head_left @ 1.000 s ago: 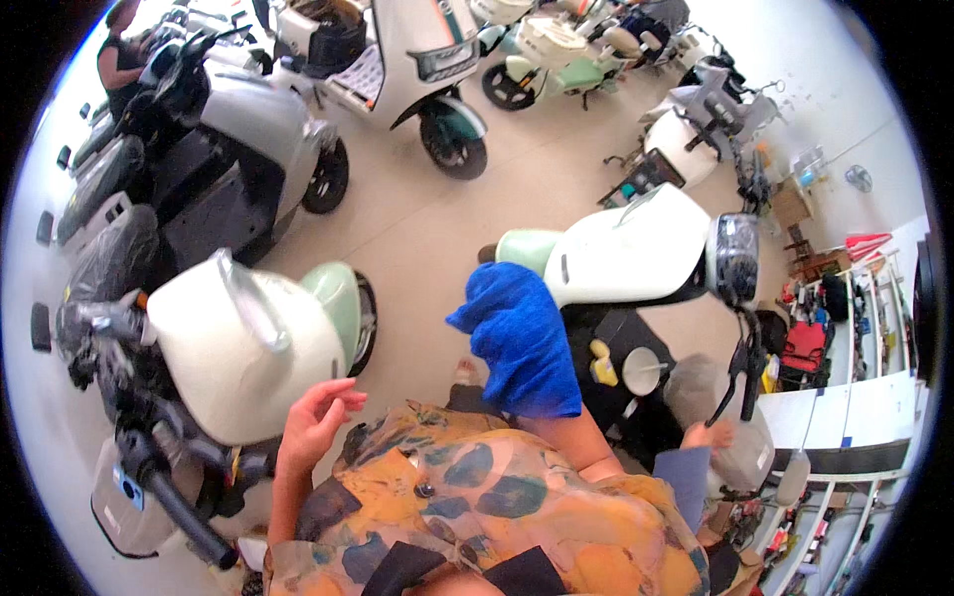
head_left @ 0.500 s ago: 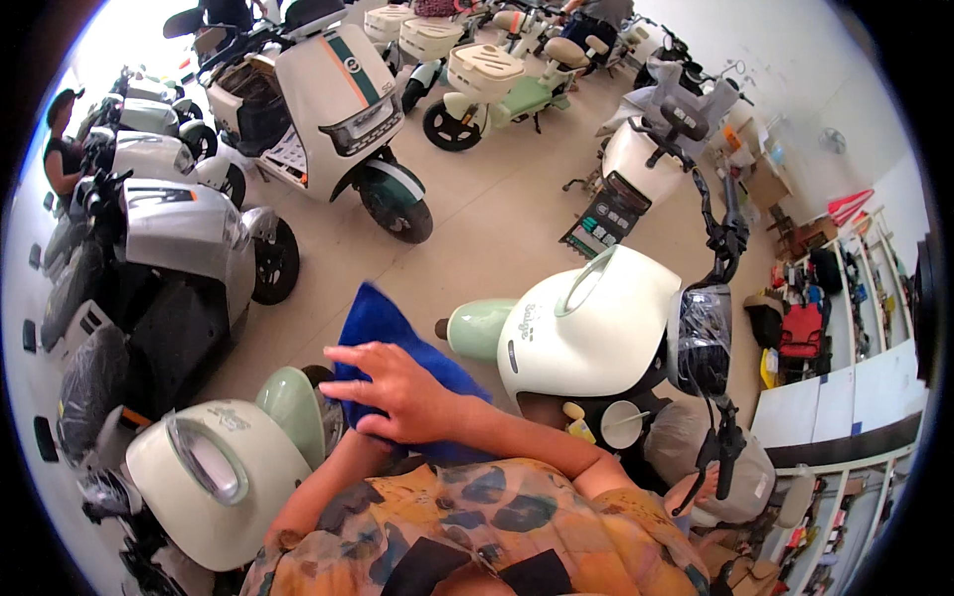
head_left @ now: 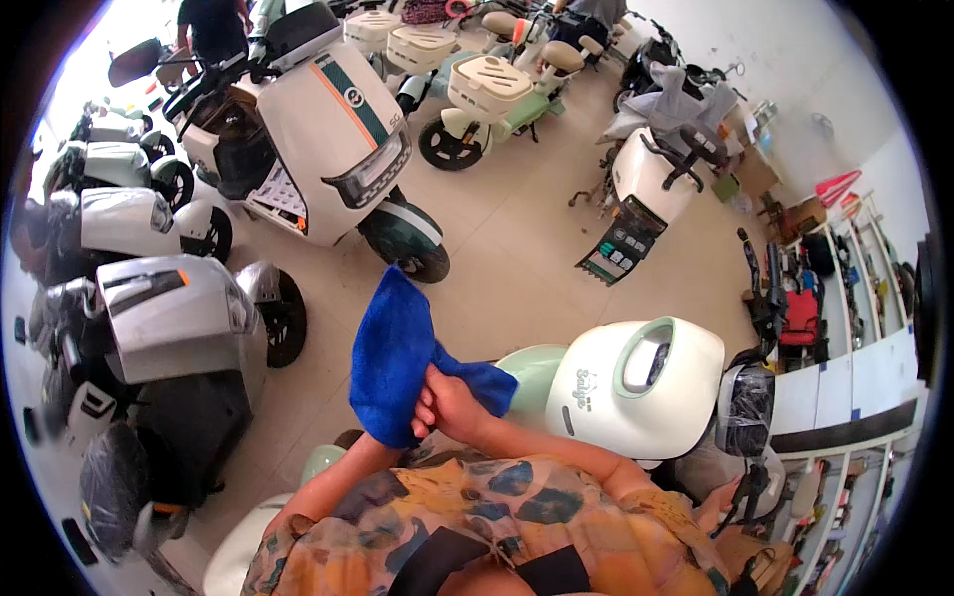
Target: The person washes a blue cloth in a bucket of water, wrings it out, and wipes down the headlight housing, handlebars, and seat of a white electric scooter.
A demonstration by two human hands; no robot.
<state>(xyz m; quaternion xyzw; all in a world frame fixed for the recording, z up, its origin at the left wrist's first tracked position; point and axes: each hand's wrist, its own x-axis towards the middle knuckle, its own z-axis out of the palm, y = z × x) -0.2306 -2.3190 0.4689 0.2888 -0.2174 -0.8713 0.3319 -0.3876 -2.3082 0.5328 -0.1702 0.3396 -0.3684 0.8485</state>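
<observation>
A bright blue cloth [head_left: 391, 353] hangs in front of me, one part standing up to a point and another trailing to the right. My right hand [head_left: 452, 405] is closed on its bunched middle, fingers curled in. The lower left part of the fabric covers my left hand; only the left forearm [head_left: 363, 465] shows, running up under it. Just right of the cloth stands a cream scooter [head_left: 646, 392] with a pale green front fender [head_left: 532, 370]. The cloth's right end overlaps that fender in view; whether they touch I cannot tell.
Silver scooters [head_left: 174, 313] line the left side. A white scooter with a green stripe [head_left: 323, 129] stands ahead, a green bike with a cream basket [head_left: 489, 84] beyond. Shelves [head_left: 874, 263] run along the right wall. A person in dark clothes [head_left: 211, 32] is at the far left.
My right hand, spread over the cloth before, has closed on it. The cloth now rises higher and bunches around the hands. The view has shifted, with the lower-left cream scooter now mostly out of sight.
</observation>
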